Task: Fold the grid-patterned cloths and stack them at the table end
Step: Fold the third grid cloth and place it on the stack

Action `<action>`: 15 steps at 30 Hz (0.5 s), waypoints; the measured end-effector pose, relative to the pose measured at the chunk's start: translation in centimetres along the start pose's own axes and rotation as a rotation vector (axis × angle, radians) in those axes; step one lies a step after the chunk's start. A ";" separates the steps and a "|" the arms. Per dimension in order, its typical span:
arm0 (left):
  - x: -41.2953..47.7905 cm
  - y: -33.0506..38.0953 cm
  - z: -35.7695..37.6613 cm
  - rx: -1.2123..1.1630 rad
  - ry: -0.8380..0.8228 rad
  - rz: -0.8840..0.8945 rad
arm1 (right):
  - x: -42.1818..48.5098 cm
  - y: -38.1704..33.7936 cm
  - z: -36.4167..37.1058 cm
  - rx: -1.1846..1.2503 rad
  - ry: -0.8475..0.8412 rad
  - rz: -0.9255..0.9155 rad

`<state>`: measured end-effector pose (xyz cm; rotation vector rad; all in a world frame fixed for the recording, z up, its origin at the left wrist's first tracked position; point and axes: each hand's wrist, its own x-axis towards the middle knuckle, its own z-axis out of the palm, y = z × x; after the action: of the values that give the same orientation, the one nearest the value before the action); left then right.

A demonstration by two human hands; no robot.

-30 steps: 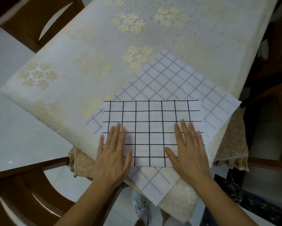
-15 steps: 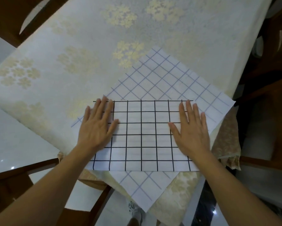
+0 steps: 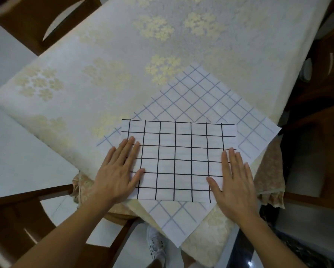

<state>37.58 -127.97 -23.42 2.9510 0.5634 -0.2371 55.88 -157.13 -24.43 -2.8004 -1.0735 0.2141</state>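
A white cloth with a bold black grid (image 3: 177, 161) lies folded flat at the near corner of the table. Under it sits a larger white cloth with a faint blue grid (image 3: 204, 97), turned like a diamond, its near tip hanging over the table edge. My left hand (image 3: 117, 171) rests flat, fingers spread, on the black-grid cloth's left edge. My right hand (image 3: 233, 178) lies flat on its right edge. Neither hand grips anything.
The table wears a cream cloth with yellow flower patches (image 3: 158, 28). Wooden chairs stand at the far left (image 3: 36, 22), near left (image 3: 17, 219) and right (image 3: 320, 74). A white shoe (image 3: 156, 244) shows on the floor below the table corner.
Both hands slid outward and back toward me across the black-grid cloth, from its middle to its left and right edges, pressing it flat. The cloths have not shifted on the table.
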 end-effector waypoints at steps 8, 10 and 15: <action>-0.7 0.7 -2.4 -0.041 -0.004 -0.070 | 0.3 0.4 -3.1 0.003 -0.088 -0.024; -1.1 1.8 -3.2 -0.062 0.010 -0.129 | 1.4 0.7 -4.1 0.001 -0.101 -0.116; -1.6 5.0 -4.0 -0.067 -0.019 -0.349 | 7.0 0.6 -5.1 -0.022 -0.161 -0.394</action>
<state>38.54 -132.53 -18.78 2.7649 1.0605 -0.2725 62.40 -153.25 -20.18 -2.5525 -1.6411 0.3882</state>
